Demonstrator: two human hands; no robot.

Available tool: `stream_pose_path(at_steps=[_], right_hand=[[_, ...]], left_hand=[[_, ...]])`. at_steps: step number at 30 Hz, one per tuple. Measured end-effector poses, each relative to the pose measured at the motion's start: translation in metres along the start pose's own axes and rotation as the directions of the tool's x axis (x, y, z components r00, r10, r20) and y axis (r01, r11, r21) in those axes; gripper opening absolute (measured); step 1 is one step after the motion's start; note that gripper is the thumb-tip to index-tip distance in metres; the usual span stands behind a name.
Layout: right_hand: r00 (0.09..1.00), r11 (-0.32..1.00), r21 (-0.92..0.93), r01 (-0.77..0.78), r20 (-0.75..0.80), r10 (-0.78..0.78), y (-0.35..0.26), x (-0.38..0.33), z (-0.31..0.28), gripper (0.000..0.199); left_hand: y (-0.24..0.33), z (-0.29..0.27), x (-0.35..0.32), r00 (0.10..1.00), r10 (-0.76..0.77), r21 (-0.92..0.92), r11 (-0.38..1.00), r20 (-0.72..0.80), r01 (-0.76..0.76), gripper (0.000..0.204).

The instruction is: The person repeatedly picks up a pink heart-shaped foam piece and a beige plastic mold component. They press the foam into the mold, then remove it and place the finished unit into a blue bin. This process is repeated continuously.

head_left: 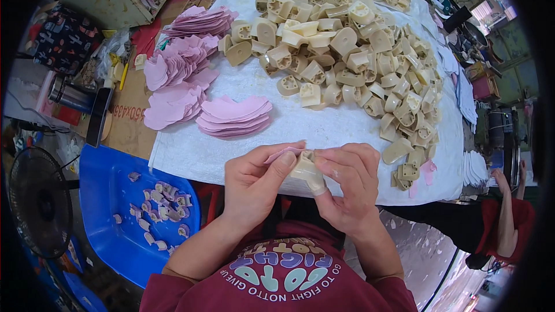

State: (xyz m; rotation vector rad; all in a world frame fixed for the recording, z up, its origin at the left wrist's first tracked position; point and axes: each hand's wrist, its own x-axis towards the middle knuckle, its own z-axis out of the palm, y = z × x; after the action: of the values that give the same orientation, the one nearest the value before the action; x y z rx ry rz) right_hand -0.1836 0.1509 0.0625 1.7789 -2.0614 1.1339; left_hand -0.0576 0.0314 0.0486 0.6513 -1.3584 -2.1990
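1. The step in hand looks like fitting a pink liner piece (281, 152) onto a cream plastic heel block (308, 172). Both sit at lower centre of the frame, held between the two hands just above the person's red sweatshirt.

2. The left hand (252, 188) is curled, not spread. Its thumb and forefinger pinch the pink piece and press it against the top of the block.

3. The right hand (347, 182) is also closed in a pinch, with the thumb on the block's upper face and the fingers wrapped behind it, so it carries the block's weight.

4. Judging from the frame, the pink piece is only partly seated, since one edge sticks out to the left. The next move would call for aligning its outline with the block's face and pressing it flat with both thumbs, keeping the block steady.

5. Supplies lie further up the frame on a white cloth-covered table (191, 156). Stacks of pink pieces (234, 117) sit at centre left, and a large heap of cream blocks (347, 52) spreads across the upper right.

6. At lower left, a blue tray (104, 196) holds a few blocks that seem to have pink already on them.
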Motion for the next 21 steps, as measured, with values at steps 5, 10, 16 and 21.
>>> stream_pose_path(at_steps=[5,10,16,21], right_hand=[[0.993,0.998,-0.062,-0.015,0.118,0.023,-0.003,0.008,-0.007,0.037],[0.977,0.994,-0.102,-0.05,0.199,0.069,-0.006,0.01,-0.009,0.035],[0.945,0.992,-0.115,-0.043,0.317,0.078,0.002,0.001,0.0,0.034],[0.972,0.998,0.052,0.022,0.233,-0.033,0.016,-0.002,-0.006,0.034]], left_hand=[[0.003,-0.011,0.006,0.997,-0.066,0.021,0.998,0.04,0.065,0.022],[0.002,-0.014,0.002,0.959,-0.272,-0.071,0.958,0.079,0.277,0.026],[-0.003,-0.01,-0.007,0.974,-0.155,0.399,0.914,0.167,0.077,0.027],[0.008,-0.027,0.012,0.925,-0.318,0.215,0.937,0.205,0.275,0.022]])
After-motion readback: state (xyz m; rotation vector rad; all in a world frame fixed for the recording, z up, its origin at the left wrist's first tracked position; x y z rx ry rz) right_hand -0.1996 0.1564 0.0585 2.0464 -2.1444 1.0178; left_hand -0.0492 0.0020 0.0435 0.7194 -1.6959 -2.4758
